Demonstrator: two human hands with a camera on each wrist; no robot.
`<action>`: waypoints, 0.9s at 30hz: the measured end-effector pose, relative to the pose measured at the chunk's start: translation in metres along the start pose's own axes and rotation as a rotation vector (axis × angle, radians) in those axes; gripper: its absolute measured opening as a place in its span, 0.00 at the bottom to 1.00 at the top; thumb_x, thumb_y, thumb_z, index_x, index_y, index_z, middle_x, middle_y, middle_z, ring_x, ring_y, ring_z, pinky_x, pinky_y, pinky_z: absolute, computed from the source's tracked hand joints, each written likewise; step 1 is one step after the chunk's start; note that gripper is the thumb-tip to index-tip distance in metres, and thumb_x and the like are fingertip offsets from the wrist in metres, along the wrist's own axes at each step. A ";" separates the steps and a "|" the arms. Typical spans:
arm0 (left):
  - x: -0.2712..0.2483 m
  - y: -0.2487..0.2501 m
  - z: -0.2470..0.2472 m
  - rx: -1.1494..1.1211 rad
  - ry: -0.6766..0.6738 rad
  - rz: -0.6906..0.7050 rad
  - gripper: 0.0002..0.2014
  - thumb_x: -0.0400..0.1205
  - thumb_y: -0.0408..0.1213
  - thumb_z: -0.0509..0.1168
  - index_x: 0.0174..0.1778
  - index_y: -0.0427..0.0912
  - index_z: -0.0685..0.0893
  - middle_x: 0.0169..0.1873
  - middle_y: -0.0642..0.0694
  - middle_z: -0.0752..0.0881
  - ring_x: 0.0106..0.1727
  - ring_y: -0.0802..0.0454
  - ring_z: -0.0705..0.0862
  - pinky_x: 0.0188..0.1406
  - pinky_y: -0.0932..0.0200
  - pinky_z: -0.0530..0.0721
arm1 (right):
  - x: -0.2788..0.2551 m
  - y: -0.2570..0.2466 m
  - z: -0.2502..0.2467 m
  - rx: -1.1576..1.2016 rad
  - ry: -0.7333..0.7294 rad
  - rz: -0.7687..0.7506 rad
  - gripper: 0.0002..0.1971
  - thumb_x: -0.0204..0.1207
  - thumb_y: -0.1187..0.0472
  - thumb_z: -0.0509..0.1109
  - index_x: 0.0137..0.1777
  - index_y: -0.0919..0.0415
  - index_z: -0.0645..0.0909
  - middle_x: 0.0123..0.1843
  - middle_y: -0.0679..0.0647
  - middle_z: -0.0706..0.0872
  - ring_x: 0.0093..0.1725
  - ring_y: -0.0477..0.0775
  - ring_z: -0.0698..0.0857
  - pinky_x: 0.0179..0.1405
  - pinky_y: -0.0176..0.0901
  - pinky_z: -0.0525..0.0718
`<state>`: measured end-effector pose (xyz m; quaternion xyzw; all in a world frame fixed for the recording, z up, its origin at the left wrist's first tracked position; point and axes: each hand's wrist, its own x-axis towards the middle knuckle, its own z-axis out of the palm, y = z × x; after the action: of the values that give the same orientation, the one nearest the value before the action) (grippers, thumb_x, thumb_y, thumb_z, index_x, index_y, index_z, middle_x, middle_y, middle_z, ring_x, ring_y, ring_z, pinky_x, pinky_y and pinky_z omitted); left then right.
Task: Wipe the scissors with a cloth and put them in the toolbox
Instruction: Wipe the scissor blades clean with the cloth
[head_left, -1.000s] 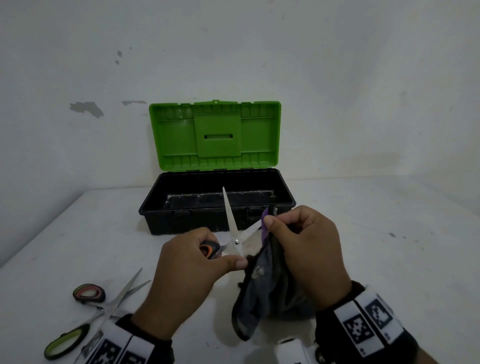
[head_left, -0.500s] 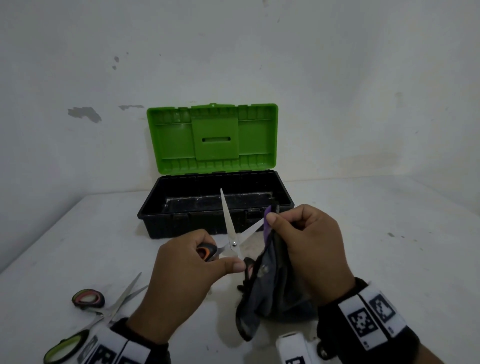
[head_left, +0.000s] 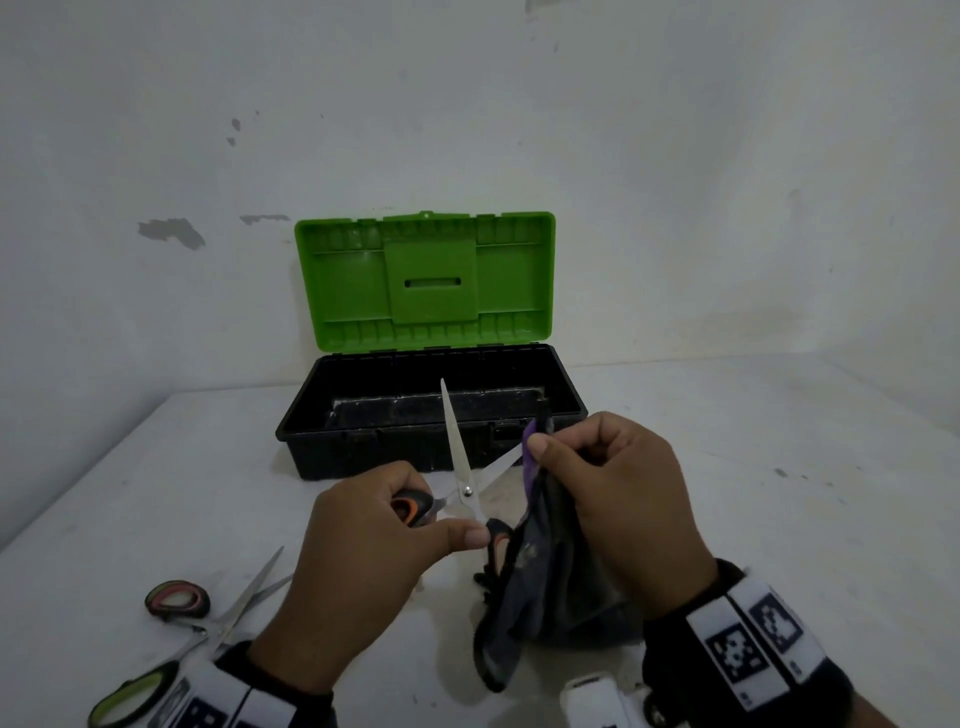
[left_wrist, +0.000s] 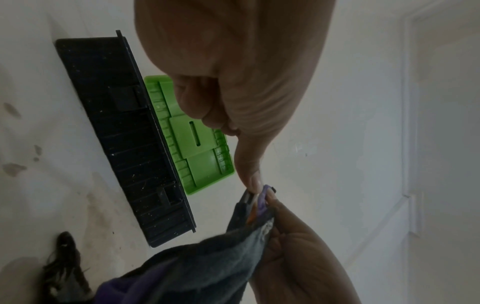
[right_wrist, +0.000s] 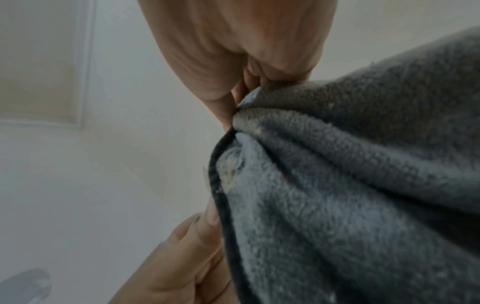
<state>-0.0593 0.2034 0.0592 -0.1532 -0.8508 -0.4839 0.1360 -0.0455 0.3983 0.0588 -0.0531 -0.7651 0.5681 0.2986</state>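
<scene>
L hand (head_left: 358, 551) gripped the scissors (head_left: 460, 467) by the handles, blades spread and pointing away toward the open toolbox (head_left: 311, 415); R hand (head_left: 618, 499) pinched the cloth (head_left: 540, 571) over the right blade's tip, wipe axis running along that blade.

Left hand (head_left: 358, 561) gripping orange-black scissors (head_left: 462, 467) by handles, blades spread, one blade tip pinched in grey-purple cloth (head_left: 540, 571) by right hand (head_left: 623, 509), all above white table (head_left: 779, 493), open green-lidded toolbox (head_left: 426, 410) behind, second scissors (head_left: 208, 623) lying front-left.
</scene>
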 end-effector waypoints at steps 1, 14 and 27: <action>0.000 0.000 -0.001 0.001 -0.005 -0.001 0.27 0.48 0.64 0.75 0.27 0.45 0.79 0.19 0.54 0.74 0.23 0.64 0.72 0.24 0.71 0.75 | 0.005 0.002 -0.003 0.025 0.027 0.018 0.10 0.71 0.57 0.82 0.32 0.57 0.86 0.30 0.51 0.90 0.28 0.46 0.86 0.31 0.39 0.83; 0.002 0.003 0.005 0.265 0.067 0.127 0.22 0.61 0.54 0.82 0.28 0.54 0.72 0.22 0.55 0.75 0.24 0.63 0.72 0.28 0.75 0.73 | -0.002 -0.015 0.009 -0.131 -0.153 -0.087 0.06 0.72 0.58 0.81 0.37 0.54 0.87 0.32 0.50 0.90 0.32 0.47 0.88 0.33 0.38 0.87; 0.002 -0.005 0.006 0.340 0.081 0.263 0.23 0.58 0.51 0.84 0.31 0.53 0.74 0.21 0.62 0.70 0.22 0.68 0.68 0.23 0.76 0.62 | -0.001 -0.009 0.014 -0.274 -0.058 -0.099 0.10 0.71 0.52 0.81 0.33 0.51 0.85 0.29 0.45 0.87 0.32 0.42 0.85 0.31 0.28 0.79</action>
<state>-0.0631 0.2066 0.0531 -0.2183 -0.8866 -0.3175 0.2558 -0.0497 0.3829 0.0644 -0.0391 -0.8455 0.4442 0.2937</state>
